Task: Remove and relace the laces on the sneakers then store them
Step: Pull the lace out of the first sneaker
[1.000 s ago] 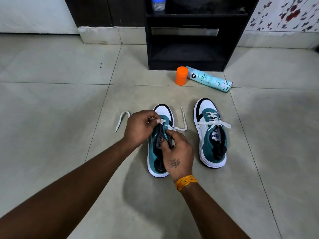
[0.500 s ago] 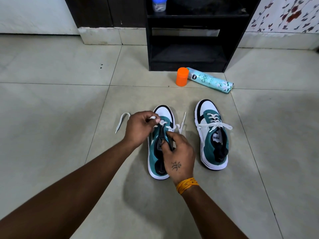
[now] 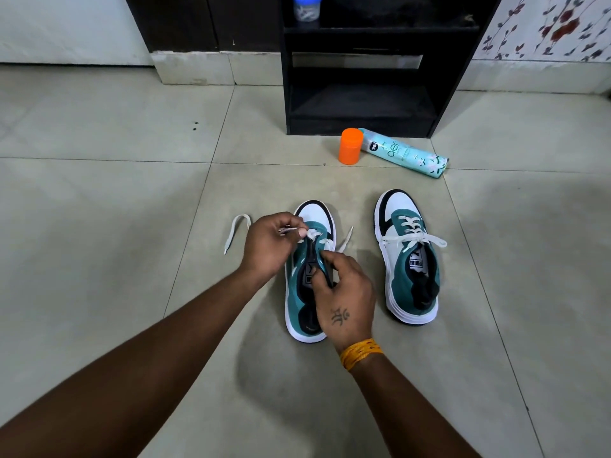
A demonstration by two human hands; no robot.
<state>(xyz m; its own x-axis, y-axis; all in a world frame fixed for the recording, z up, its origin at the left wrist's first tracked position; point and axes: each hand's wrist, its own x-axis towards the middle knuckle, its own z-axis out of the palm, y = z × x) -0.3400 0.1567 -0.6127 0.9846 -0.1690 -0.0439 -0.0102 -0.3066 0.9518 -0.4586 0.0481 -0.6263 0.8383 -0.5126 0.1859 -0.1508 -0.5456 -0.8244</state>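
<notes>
Unmoved, spray can (image 3: 405, 153) lies beside orange cap (image 3: 350, 146).

An orange cap (image 3: 350, 146) stands upright on the tiled floor (image 3: 99, 200), touching the top end of a teal aerosol can (image 3: 405, 153) that lies on its side. Just behind them stands a black open shelf unit (image 3: 362, 104), with a small blue-lidded jar (image 3: 306, 7) on its upper shelf. Floral wallpaper (image 3: 555, 26) covers the wall at far right.

Two sneakers (image 3: 310, 272) (image 3: 408, 259) sit on the floor, one laced. One spray can (image 3: 403, 153), one orange cap (image 3: 350, 146). One jar (image 3: 305, 6) on the shelf.
</notes>
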